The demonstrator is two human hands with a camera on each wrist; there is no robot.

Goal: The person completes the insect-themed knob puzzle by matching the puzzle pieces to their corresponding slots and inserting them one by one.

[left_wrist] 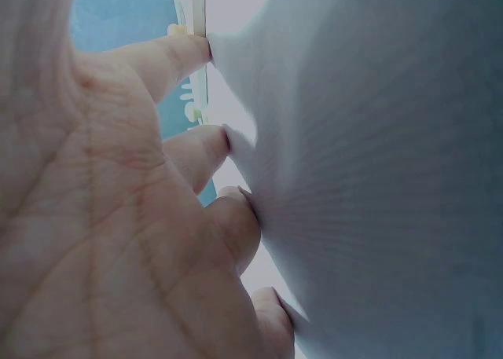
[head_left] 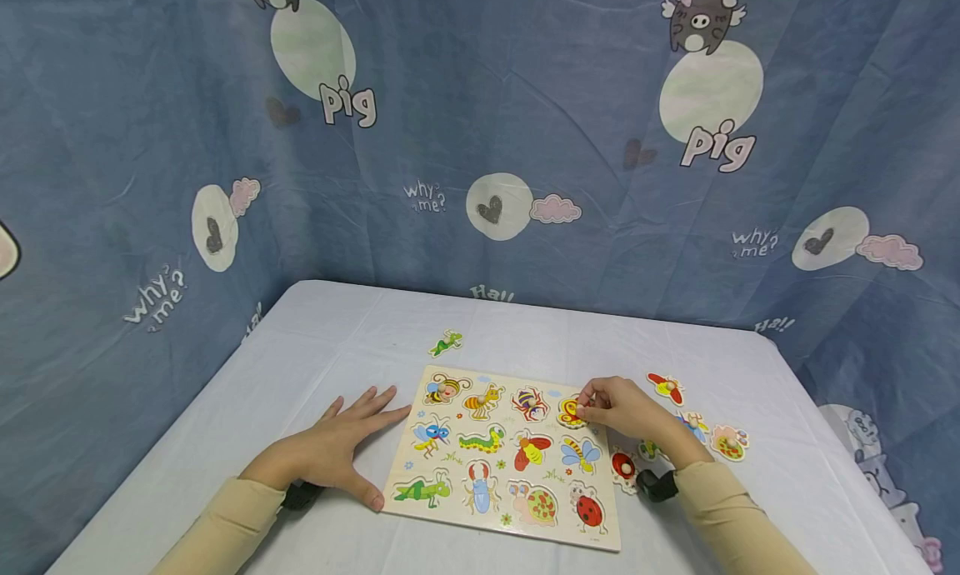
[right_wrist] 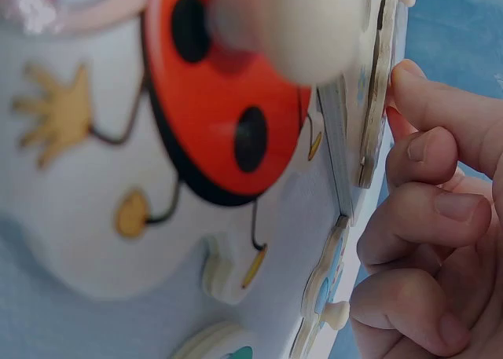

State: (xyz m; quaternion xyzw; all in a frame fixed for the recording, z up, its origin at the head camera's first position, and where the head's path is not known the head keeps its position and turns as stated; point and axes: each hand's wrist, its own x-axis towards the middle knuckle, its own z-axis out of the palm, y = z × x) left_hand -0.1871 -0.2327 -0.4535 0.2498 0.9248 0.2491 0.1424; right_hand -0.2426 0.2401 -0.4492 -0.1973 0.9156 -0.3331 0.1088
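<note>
A wooden insect puzzle board (head_left: 501, 521) lies on the white table. My left hand (head_left: 330, 452) rests spread at its left side, thumb and index finger at the board's edge. In the left wrist view, the fingertips (left_wrist: 206, 143) press on the tabletop. My right hand (head_left: 626, 410) pinches a yellow-and-red butterfly puzzle piece (head_left: 570, 412) over the board's top right corner; the fingers cover part of it. The right wrist view shows a thin wooden piece edge (right_wrist: 379, 100) at the fingertips, and a knobbed ladybug piece (right_wrist: 228, 131) close to the camera.
Right of the board lie loose pieces: a red-winged insect (head_left: 667, 388), a blue-winged one (head_left: 693, 426), a snail (head_left: 730, 442), the ladybug (head_left: 623, 465) and a partly hidden green one (head_left: 649, 450). A green grasshopper piece (head_left: 446, 342) lies beyond the board. A blue printed curtain (head_left: 420, 142) hangs behind.
</note>
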